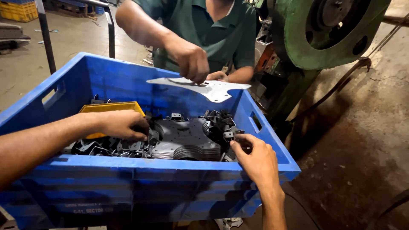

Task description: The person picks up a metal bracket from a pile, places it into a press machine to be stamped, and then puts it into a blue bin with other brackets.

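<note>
A blue plastic crate (140, 172) stands in front of me, filled with small dark metal brackets (219, 123) and a stack of flat grey metal plates (187, 140). My left hand (123, 124) reaches into the crate from the left, its fingers curled down among the small parts beside the plate stack. My right hand (253, 157) is at the crate's right front corner, fingertips pinching a small dark bracket (234, 135). A yellow bin (111, 108) lies inside the crate behind my left hand.
Across the crate a person in a green shirt (213, 30) holds a flat light metal plate (213, 88) over the far rim. A green press machine (324, 34) stands at the right. Concrete floor (362, 140) lies to the right; a yellow crate (17, 10) is far left.
</note>
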